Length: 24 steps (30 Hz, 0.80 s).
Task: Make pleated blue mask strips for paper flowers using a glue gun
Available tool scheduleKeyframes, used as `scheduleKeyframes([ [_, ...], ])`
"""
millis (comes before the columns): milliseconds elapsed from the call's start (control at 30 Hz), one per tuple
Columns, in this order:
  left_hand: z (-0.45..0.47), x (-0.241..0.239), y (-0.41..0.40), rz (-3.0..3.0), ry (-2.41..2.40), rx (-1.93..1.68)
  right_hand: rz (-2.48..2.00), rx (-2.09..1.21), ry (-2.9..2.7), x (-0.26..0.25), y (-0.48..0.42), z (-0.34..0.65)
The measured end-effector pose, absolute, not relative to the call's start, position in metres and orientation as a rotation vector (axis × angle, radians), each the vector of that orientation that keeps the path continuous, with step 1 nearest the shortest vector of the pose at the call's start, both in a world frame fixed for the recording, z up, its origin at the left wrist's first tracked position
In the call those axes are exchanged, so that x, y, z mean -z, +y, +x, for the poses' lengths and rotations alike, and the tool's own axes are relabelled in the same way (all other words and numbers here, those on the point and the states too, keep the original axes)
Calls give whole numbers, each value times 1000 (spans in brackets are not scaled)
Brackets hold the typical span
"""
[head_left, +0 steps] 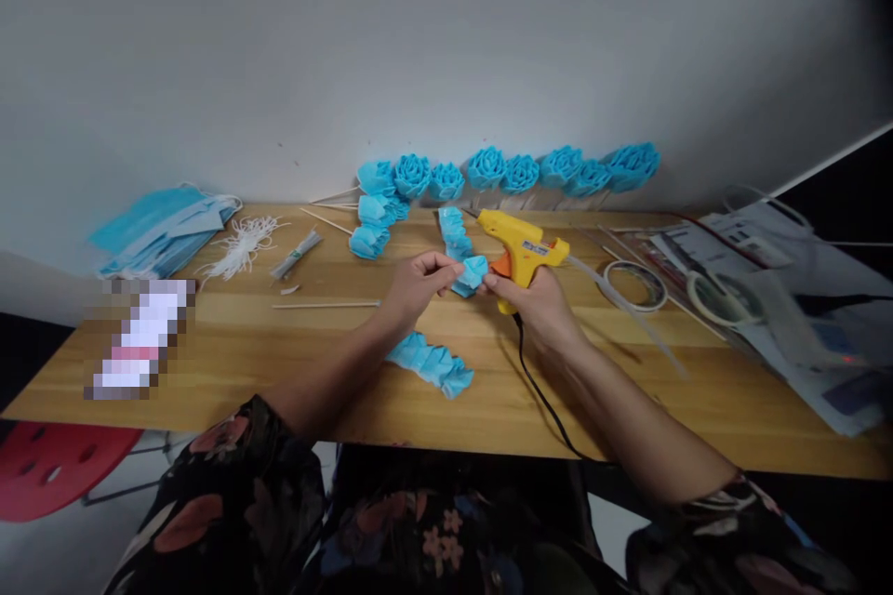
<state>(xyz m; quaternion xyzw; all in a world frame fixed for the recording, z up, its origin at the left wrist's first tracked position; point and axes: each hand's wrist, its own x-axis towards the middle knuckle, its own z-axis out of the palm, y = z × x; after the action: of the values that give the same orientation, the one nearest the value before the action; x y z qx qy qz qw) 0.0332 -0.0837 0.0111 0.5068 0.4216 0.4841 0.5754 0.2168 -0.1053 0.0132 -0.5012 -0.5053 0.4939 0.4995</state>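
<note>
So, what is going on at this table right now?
A person works with both hands over a wooden table. The left hand pinches a small blue piece. The right hand grips a yellow glue gun right beside that piece. A pleated strip lies near the left forearm. Blue roses line the wall, masks are stacked at the far left, and tape rolls lie on the right.
</note>
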Motion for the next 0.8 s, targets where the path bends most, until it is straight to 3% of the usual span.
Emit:
scheduleKeyframes([
  [267,32,-8,-81,883,763,-911,-1212,-1212,-1204,-10,-104,218],
  [600,27,-11,-73,701,830,-1109,-1229,-976,-1344,-41,-111,256],
  [800,25,-15,-68,611,833,-1165,-1119,-1115,-1441,-43,-115,263],
])
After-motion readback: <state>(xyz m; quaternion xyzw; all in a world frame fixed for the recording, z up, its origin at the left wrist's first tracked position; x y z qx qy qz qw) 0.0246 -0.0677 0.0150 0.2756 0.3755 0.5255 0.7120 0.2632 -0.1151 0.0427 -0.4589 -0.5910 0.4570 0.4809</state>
